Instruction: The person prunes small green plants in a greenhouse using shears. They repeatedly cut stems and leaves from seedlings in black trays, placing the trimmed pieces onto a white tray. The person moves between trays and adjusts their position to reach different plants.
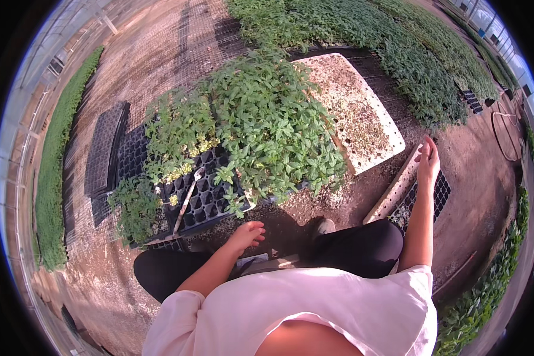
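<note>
My left hand (247,236) hovers over my lap, fingers loosely curled and a little apart, with nothing visible in it. Just ahead of it lies a black plastic cell tray (200,207), largely without plants, with a thin tool (188,202) resting across it. Dense green seedlings (280,124) stand beside that tray. My right hand (428,160) reaches out to the right, fingers slightly spread and seemingly holding nothing. It overlaps the upper end of a white foam tray (389,193) tilted on its side; whether they touch, I cannot tell.
A large white foam tray (356,115) strewn with growing medium lies flat beyond the seedlings. Black cell trays (107,149) are stacked at left. Another cell tray (441,196) sits on the ground by my right arm. A hose (500,129) and wide seedling beds (360,22) lie farther off.
</note>
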Motion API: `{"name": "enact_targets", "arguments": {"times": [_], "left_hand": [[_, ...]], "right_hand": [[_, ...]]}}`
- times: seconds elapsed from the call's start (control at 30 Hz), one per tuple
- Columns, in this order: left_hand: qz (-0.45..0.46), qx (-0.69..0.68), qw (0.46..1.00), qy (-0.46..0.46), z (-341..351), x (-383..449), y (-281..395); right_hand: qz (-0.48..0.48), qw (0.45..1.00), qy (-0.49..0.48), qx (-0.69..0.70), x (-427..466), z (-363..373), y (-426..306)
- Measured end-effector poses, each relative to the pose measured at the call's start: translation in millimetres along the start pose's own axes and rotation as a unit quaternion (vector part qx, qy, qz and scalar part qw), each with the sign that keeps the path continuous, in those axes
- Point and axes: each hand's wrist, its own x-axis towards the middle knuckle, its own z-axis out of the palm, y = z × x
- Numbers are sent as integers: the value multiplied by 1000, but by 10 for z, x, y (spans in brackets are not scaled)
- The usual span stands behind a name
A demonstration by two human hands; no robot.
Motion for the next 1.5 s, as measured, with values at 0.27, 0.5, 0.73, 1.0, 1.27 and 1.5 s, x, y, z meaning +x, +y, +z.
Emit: {"name": "enact_targets", "arguments": {"times": [0.27,0.5,0.73,1.0,1.27,1.5], "left_hand": [[69,-37,996,-45,31,98,18],[81,-12,996,-41,-38,115,-39],[84,-86,993,17,-148,218,-256],[61,-204,970,117,-182,302,-271],[58,-243,959,129,-236,451,-312],[56,-181,979,74,-142,39,-138]], "right_hand": [[-187,968,22,164,-522,-417,-1574],[-254,966,-20,51,-783,-452,-1757],[-139,986,40,-80,-1056,-880,-965],[-107,988,42,-101,-1192,-1195,-784],[-132,989,66,-31,-1061,-1164,-871],[-290,955,61,18,-742,-597,-1747]]}}
